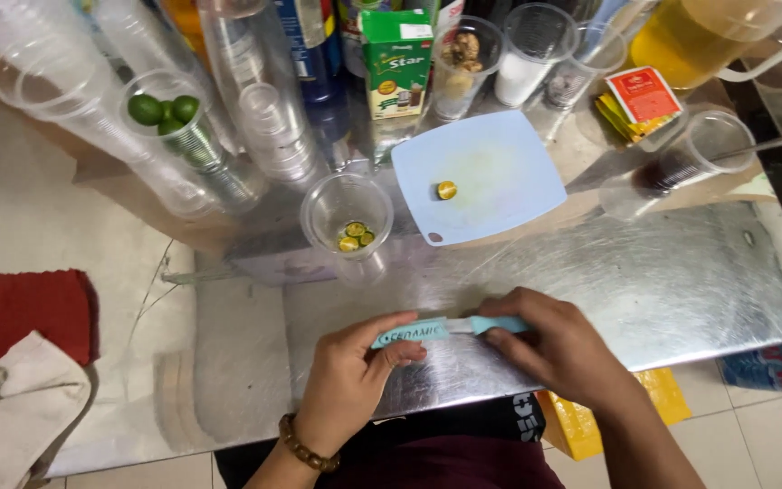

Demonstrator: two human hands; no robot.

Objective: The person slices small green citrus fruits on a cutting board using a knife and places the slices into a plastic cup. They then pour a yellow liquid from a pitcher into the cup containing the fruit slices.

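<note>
Gripping a light-blue knife (450,328) low over the metal table (681,281), the left hand (350,380) pinches its sheath end while the right hand (558,349) closes its fingers on the handle. Sliced citrus already lies in a clear cup (348,217); one half (446,190) remains on the blue cutting board (500,177), whole limes (163,110) wait uncut.

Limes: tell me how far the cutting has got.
Done: cut pieces lie in the clear cup, and one half sits on the blue board. In hand: the left hand holds the knife's sheath and the right hand its handle, blade partly inside. Left: whole limes wait in another cup.
</note>
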